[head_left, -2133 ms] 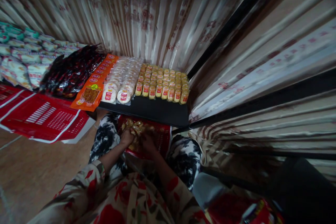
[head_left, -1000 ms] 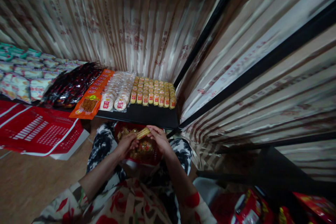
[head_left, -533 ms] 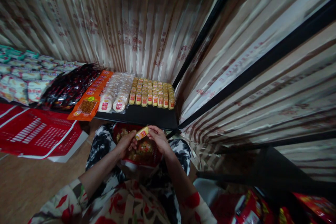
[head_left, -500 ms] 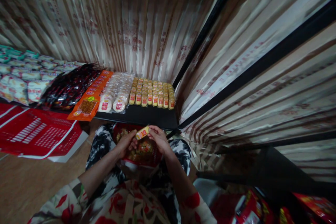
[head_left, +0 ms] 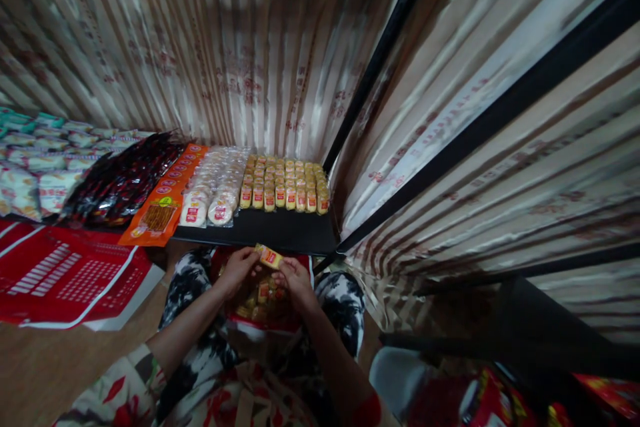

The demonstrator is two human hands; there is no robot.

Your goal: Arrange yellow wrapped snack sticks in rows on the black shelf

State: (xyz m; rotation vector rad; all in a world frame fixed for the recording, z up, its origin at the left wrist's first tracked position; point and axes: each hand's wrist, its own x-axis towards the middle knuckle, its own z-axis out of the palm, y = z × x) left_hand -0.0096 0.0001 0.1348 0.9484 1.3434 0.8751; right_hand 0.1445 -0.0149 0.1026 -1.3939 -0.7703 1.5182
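Note:
Between my two hands is a small yellow snack packet with a red-and-white label, tilted down to the right. My left hand pinches its upper left end, fingers curled. At the lower right end, the thumb and fingers of my right hand grip it. Under the hands a red container sits between my knees, holding several similar yellow packets. Ahead, on a black shelf, stand close rows of matching yellow packets.
Left along the shelf lie white round packaged snacks, an orange bag, dark shiny packets and white packets. A red printed sheet or bag is below. Black frame bars cross before striped curtains; red packages sit lower right.
The packet has turned in my hands: its right end was higher before, and now its left end is. The shelf appears slightly lower and further left in view.

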